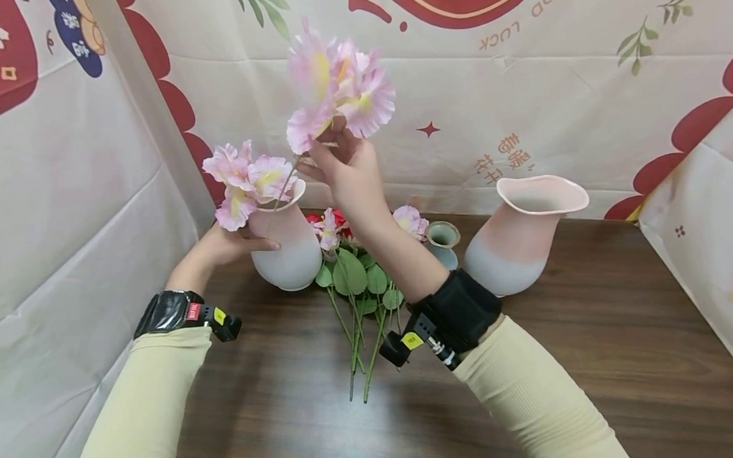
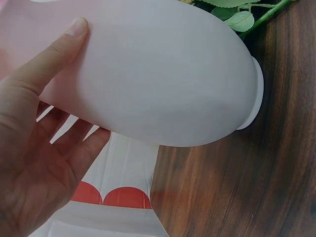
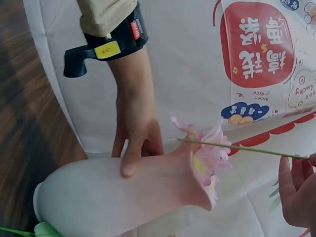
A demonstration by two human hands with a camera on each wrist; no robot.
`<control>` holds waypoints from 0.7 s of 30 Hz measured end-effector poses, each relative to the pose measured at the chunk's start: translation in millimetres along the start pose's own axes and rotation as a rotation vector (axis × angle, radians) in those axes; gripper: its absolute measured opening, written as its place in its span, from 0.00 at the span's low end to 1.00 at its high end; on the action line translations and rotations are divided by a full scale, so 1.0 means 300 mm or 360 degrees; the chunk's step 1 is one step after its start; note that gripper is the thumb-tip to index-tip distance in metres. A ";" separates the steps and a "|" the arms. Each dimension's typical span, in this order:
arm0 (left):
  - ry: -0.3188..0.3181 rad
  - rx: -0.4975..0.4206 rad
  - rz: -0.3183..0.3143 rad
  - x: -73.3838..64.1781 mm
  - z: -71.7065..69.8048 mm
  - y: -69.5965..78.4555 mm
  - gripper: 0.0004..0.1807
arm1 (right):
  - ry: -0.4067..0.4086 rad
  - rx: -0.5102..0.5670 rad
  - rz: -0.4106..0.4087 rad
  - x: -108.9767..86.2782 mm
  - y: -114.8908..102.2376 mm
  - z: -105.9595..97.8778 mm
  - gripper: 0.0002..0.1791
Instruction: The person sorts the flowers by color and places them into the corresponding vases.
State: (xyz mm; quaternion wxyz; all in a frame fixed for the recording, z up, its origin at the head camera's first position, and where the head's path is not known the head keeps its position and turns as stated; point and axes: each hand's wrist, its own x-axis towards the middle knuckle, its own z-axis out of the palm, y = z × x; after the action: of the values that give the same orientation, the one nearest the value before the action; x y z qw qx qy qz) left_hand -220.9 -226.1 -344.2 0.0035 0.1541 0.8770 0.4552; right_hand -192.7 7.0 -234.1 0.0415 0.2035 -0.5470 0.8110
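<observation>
My left hand [image 1: 221,246] holds a pink-and-white vase [image 1: 287,251] around its neck, thumb on the near side and fingers behind in the left wrist view. Pale pink flowers with yellow centres [image 1: 238,188] stand in the vase's mouth. Above and to the right of it, my right hand [image 1: 355,177] pinches the stem of another pink flower spray [image 1: 364,92]. In the right wrist view that thin stem [image 3: 256,149] slants across to the vase's rim, its tip near the flowers there. Whether the tip is inside the mouth, I cannot tell.
Red and pink flowers with green leaves [image 1: 349,272] lie mid-table, stems toward me. Behind my right forearm stands a small blue-green vase [image 1: 443,245]. A second pink-and-white vase [image 1: 512,248] stands to the right on the brown wooden table [image 1: 632,353]. Printed cloth [image 1: 446,91] encloses the back and sides.
</observation>
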 end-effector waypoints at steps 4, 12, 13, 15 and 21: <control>-0.0007 -0.0012 -0.0032 0.004 0.001 0.008 0.55 | 0.0028 0.0045 -0.0073 0.023 -0.008 0.021 0.13; -0.0013 0.0030 -0.0110 0.001 -0.002 0.007 0.54 | 0.0049 -0.0086 -0.0252 0.055 0.020 0.041 0.07; -0.0011 0.0037 -0.0108 -0.001 -0.002 0.006 0.53 | 0.0048 -0.0116 -0.0273 0.059 0.023 0.042 0.10; -0.0007 0.0049 -0.0109 -0.003 0.000 0.002 0.52 | 0.0069 -0.0200 -0.0307 0.069 0.026 0.044 0.13; 0.0017 0.0092 0.0014 0.001 0.006 -0.012 0.49 | 0.0082 -0.0352 -0.0354 0.084 0.031 0.051 0.16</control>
State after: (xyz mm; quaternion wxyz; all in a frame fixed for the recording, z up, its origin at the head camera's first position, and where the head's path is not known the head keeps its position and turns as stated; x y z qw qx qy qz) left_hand -222.0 -226.5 -348.1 -0.0077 0.1555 0.8891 0.4304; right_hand -214.1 -14.5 -227.8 0.1674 0.2363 -0.6058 0.7411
